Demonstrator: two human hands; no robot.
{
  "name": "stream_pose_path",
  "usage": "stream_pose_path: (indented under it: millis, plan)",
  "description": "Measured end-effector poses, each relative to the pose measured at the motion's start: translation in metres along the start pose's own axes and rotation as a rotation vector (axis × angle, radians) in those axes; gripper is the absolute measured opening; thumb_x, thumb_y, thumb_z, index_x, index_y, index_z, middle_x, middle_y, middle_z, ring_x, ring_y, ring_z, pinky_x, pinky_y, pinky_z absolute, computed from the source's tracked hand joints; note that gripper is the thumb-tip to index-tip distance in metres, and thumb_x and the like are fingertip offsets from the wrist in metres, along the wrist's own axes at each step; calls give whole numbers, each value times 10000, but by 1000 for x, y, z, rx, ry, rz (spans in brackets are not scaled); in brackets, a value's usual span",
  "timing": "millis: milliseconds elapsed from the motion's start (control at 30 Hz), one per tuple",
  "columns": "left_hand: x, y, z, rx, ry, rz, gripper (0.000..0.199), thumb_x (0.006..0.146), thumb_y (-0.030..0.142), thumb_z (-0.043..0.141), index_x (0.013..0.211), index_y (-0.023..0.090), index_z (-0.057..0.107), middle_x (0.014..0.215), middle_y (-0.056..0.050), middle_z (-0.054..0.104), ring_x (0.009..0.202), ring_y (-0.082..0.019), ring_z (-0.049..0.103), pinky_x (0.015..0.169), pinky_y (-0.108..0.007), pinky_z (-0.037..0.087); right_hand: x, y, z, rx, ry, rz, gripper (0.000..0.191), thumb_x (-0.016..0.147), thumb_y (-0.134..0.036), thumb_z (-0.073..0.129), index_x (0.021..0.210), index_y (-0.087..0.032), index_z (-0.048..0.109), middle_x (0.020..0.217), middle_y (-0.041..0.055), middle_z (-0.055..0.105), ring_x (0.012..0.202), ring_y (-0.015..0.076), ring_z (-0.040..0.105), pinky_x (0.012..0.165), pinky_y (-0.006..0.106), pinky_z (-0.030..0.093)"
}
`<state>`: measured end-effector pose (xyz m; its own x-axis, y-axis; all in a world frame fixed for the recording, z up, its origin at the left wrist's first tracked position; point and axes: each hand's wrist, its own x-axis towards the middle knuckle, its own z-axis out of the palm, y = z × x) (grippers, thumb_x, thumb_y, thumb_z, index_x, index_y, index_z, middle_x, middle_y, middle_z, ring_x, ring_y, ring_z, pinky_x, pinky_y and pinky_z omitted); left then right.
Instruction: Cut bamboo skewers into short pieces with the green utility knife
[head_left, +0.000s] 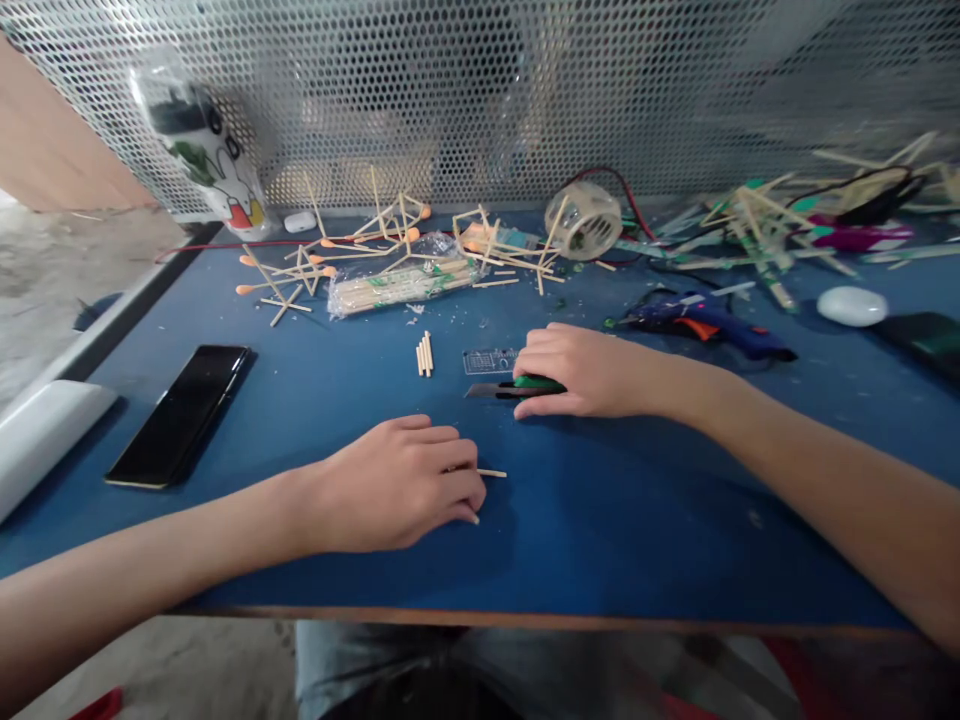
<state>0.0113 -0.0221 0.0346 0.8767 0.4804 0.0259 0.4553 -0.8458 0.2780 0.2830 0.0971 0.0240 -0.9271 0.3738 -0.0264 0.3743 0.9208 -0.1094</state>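
Note:
My right hand point(562, 375) is closed on a green utility knife point(538, 384), its dark blade pointing left just above the table. Under and beside that hand lies a clear ruler point(487, 361) with white markings. Lower and to the left, my left hand point(412, 480) rests with its fingers curled round a thin wooden stick point(493, 473), whose end sticks out to the right. Several short cut sticks point(425, 355) lie side by side on the blue table point(315, 390), left of the ruler.
Behind are stick structures with orange tips point(300, 265), bagged sticks point(405, 285) and a clear plastic cup point(583, 220). A blue glue gun point(712, 325) and white mouse point(852, 306) lie right. A phone point(180, 415) lies left; a bottle point(206, 150) stands at the back left.

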Motion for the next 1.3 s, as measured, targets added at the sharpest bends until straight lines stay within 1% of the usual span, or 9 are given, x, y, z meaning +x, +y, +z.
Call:
stream_pose_path:
  millis: [133,267,367,533,733,867,967,1133,1300]
  plan:
    - [5,-11,14,159,119,-144,258,1085,289,408,1039,206,648,1023,-45,662,877,-190,625,754,-327,434,1,6,8,-75,160,32,523,1018,-623,388,976,-165,637,860,84,668,778,217,563,736,344,384]
    - [3,-40,10,37,186,-230,231,1079,314,443,1049,208,646,1048,-44,646,936,-176,617,856,-299,463,-5,0,3,131,270,24,373,1043,-518,434,1108,-198,614,892,36,700,716,155,605,652,284,390]
    - [-1,-48,7,-139,183,-185,217,1070,300,468,1030,188,650,1041,-60,641,955,-169,605,884,-280,465,-9,-15,-3,196,164,-110,296,1034,-483,477,969,-230,616,773,-28,679,627,115,580,588,265,348]
    - [-5,-41,9,-259,77,-30,193,1057,297,509,1015,191,665,1043,-62,649,949,-175,588,904,-296,437,-8,-27,1,-115,-75,-125,429,1010,-587,458,849,-209,581,612,-20,615,488,130,472,513,317,183]
    - [-8,-43,10,-353,68,-19,181,1045,272,534,1023,181,689,1089,-84,619,983,-168,594,925,-282,468,-5,-22,7,-241,80,-100,491,1046,-598,315,918,-203,578,668,-5,633,489,130,454,513,323,149]
    - [-9,-48,9,-372,58,-9,177,1048,248,522,1035,179,685,1097,-91,625,998,-173,595,934,-294,476,-6,-43,7,-89,-35,-223,372,1020,-529,435,862,-219,566,632,-30,587,495,126,436,522,328,170]
    - [-9,-49,10,-358,45,-1,175,1050,246,518,1035,177,678,1085,-91,632,987,-177,589,939,-308,463,-5,-44,8,12,-101,-204,299,981,-448,518,797,-217,559,639,-30,606,511,121,461,525,327,200]
    - [-9,-48,9,-359,40,0,167,1046,255,526,1037,186,678,1078,-83,641,993,-181,593,942,-300,454,-4,-10,12,-83,146,-65,302,1030,-451,456,1065,-207,631,838,27,742,603,155,595,539,312,246]
    - [-10,-48,9,-338,43,28,157,1038,268,547,1039,202,689,1065,-75,665,984,-185,605,929,-305,453,-1,-15,14,-144,244,-94,389,1019,-559,456,999,-200,602,741,11,694,537,142,524,535,320,226]
